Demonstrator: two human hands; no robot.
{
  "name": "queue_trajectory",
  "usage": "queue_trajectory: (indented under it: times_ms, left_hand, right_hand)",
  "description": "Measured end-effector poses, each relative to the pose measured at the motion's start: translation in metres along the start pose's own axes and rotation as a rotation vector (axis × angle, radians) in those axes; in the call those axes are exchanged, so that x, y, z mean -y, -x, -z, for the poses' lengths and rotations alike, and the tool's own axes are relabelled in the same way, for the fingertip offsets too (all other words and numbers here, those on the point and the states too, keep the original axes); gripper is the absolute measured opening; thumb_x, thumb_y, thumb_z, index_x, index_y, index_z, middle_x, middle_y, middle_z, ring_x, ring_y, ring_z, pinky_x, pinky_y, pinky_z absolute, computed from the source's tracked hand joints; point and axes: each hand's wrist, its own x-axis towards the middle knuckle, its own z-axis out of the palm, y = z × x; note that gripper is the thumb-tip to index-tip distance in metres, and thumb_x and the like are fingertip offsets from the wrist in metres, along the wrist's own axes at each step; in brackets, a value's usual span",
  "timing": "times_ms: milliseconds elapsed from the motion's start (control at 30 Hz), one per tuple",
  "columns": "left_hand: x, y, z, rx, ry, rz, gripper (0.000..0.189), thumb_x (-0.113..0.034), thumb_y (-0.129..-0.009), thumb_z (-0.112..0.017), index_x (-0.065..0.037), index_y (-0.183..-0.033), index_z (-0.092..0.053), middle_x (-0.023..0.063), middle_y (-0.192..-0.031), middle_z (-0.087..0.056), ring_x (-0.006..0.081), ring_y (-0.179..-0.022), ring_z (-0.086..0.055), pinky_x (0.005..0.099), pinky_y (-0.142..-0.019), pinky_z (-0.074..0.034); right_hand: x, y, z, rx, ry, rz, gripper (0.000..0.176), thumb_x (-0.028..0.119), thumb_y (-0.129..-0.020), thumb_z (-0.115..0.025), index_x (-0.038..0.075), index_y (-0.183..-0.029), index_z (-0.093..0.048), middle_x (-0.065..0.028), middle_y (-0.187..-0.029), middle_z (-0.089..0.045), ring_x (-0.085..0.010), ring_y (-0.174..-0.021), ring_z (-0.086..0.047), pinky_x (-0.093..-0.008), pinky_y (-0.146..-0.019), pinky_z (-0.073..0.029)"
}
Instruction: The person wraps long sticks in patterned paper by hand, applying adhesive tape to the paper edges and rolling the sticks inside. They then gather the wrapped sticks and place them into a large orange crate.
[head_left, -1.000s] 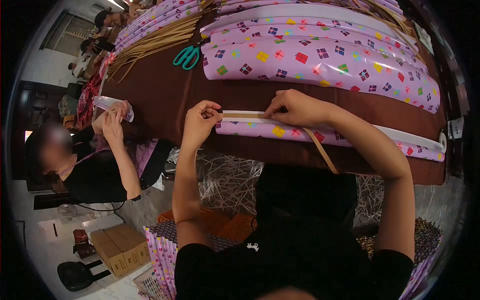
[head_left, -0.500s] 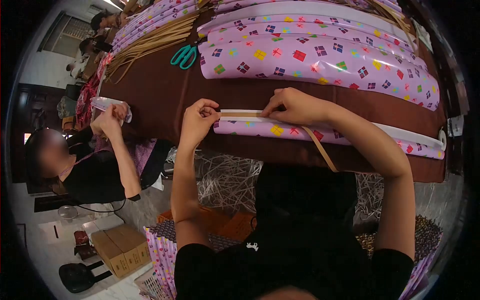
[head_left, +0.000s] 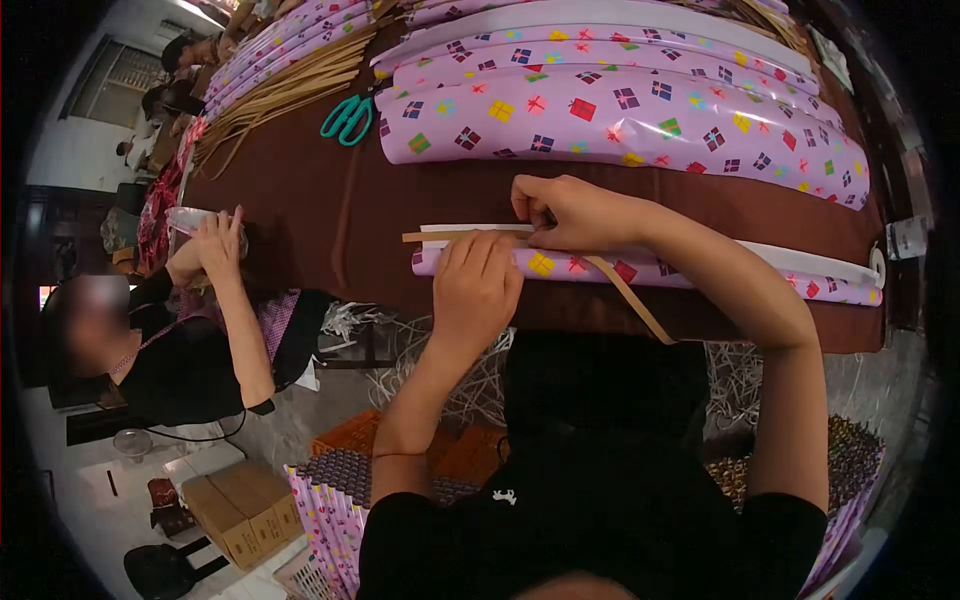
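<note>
A narrow roll of pink gift-print paper (head_left: 541,263) lies along the table's front edge, its white edge turned up. My left hand (head_left: 476,277) lies palm down over the roll's left part, fingers together on a tan strip (head_left: 412,238) whose end sticks out past the roll. Just right of it, my right hand (head_left: 570,215) is closed in a pinch at the white edge, with the strip under it. From there the strip's other part slants down over the front edge. What the right fingertips pinch is hidden.
Teal scissors (head_left: 347,120) lie at the back left, beside a bundle of tan strips (head_left: 285,85). Large sheets of printed paper (head_left: 620,110) cover the table's back. At the left, a co-worker's hands (head_left: 218,243) hold a printed piece. Cardboard boxes (head_left: 240,505) stand at lower left.
My left hand has moved right from the roll's left end onto the strip and flattened. The strip's end now shows beyond the roll. My right hand stays close to its former place. The view has shifted slightly.
</note>
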Motion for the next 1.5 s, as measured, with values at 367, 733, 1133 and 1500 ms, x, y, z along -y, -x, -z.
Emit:
queue_trajectory:
  times_ms: [367, 733, 1133, 1500]
  left_hand:
    - [0.004, 0.006, -0.004, 0.004, -0.108, 0.047, 0.026, -0.013, -0.081, -0.062, -0.004, -0.105, -0.067, 0.0114, -0.105, -0.062, 0.0301, -0.1, -0.058, 0.0432, -0.088, -0.046]
    - [0.006, 0.009, -0.005, 0.009, -0.094, 0.04, 0.029, -0.015, -0.081, -0.061, -0.004, -0.107, -0.068, 0.0117, -0.109, -0.063, 0.03, -0.101, -0.058, 0.0435, -0.088, -0.045]
    - [0.005, 0.01, -0.002, 0.081, -0.082, 0.046, 0.029, -0.009, -0.09, -0.052, -0.003, -0.114, -0.067, 0.0138, -0.115, -0.061, 0.0334, -0.106, -0.055, 0.0454, -0.093, -0.041]
    - [0.005, 0.009, -0.002, 0.067, -0.105, 0.049, 0.03, -0.015, -0.084, -0.058, -0.004, -0.111, -0.067, 0.0117, -0.112, -0.061, 0.0318, -0.102, -0.056, 0.0446, -0.089, -0.043]
  right_hand:
    - [0.021, 0.016, 0.001, -0.091, 0.224, -0.078, 0.03, 0.018, -0.082, -0.072, 0.002, -0.097, -0.051, -0.0163, -0.074, -0.065, -0.032, -0.07, -0.065, -0.0393, -0.061, -0.049]
    - [0.019, 0.133, 0.026, -0.266, -0.213, -0.494, 0.036, 0.008, -0.085, -0.072, 0.006, -0.107, -0.044, 0.0027, -0.073, -0.048, -0.0038, -0.066, -0.048, -0.0202, -0.064, -0.039]
    - [0.005, 0.148, 0.022, -0.505, 0.442, -0.399, 0.04, 0.014, -0.079, -0.075, 0.006, -0.105, -0.046, -0.0053, -0.063, -0.06, -0.0249, -0.065, -0.06, -0.0381, -0.08, -0.037]
    - [0.002, 0.146, 0.019, -0.482, 0.467, -0.417, 0.043, 0.014, -0.08, -0.074, 0.008, -0.109, -0.043, -0.0065, -0.067, -0.062, -0.0267, -0.072, -0.063, -0.0401, -0.078, -0.037]
